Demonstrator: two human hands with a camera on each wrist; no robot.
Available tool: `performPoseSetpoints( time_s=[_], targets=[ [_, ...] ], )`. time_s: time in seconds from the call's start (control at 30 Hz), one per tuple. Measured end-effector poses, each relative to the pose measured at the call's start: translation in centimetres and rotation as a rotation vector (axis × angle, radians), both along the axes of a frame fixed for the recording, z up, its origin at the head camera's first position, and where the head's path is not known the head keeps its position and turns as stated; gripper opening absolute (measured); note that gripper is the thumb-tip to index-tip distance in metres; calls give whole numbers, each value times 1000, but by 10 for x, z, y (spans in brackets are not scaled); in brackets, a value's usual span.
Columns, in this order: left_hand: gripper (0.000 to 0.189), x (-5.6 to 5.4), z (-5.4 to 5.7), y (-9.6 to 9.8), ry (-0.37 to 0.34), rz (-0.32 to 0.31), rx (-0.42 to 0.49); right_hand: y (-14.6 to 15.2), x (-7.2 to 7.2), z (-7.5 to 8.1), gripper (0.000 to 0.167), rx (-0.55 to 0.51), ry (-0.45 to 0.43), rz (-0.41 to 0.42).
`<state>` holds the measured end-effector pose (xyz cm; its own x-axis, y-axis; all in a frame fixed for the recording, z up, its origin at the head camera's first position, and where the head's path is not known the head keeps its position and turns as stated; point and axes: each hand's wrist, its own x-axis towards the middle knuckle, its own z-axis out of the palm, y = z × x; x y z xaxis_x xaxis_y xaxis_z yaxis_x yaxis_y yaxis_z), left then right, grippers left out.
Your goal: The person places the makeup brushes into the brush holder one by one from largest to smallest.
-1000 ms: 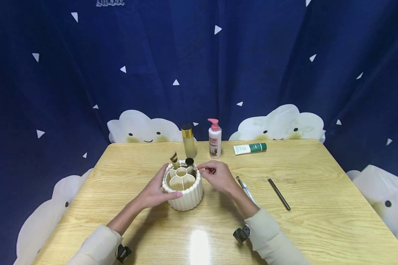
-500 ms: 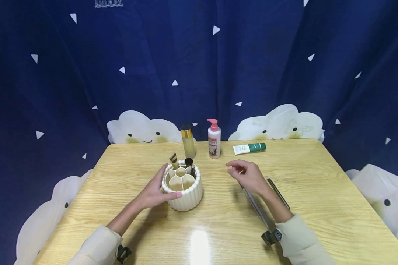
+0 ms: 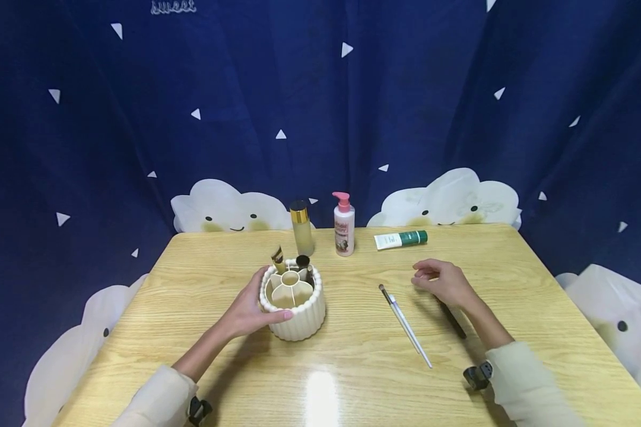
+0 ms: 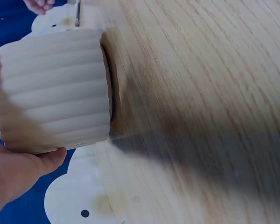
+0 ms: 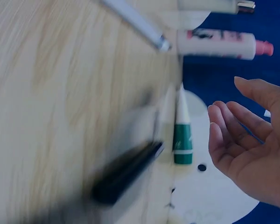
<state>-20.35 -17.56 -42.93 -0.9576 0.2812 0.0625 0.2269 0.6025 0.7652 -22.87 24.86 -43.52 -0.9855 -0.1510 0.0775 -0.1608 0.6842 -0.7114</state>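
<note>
My left hand grips a cream, ribbed makeup organizer with a beaded rim, thumb on the near side and fingers around the left. In the left wrist view its ribbed wall fills the upper left. A gold tube and a dark-topped brush stand in its far compartments. My right hand hovers over the far end of a dark pen-like stick on the table. Its fingers are loosely bent, and the right wrist view shows nothing in the palm.
A makeup brush and a white slim stick lie between the hands. Behind stand a gold-capped bottle and a pink pump bottle. A green-and-white tube lies at the back right, before a blue curtain.
My right hand has left the organizer's rim and moved right, past the brush and white stick, to above the dark stick. The left hand has kept its grip on the organizer.
</note>
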Motion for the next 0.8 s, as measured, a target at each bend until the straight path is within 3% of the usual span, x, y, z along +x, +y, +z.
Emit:
performPoseSetpoints(
  time_s=[0.3, 0.67, 0.8],
  targets=[
    [112, 0, -1, 0, 22, -9, 10, 28, -2, -17, 43, 121, -103, -16],
    [109, -2, -2, 0, 27, -31, 36, 40, 2, -28, 40, 166, -227, -107],
    [108, -1, -1, 1, 30, -30, 46, 40, 5, -30, 36, 180, -211, -86]
  ],
)
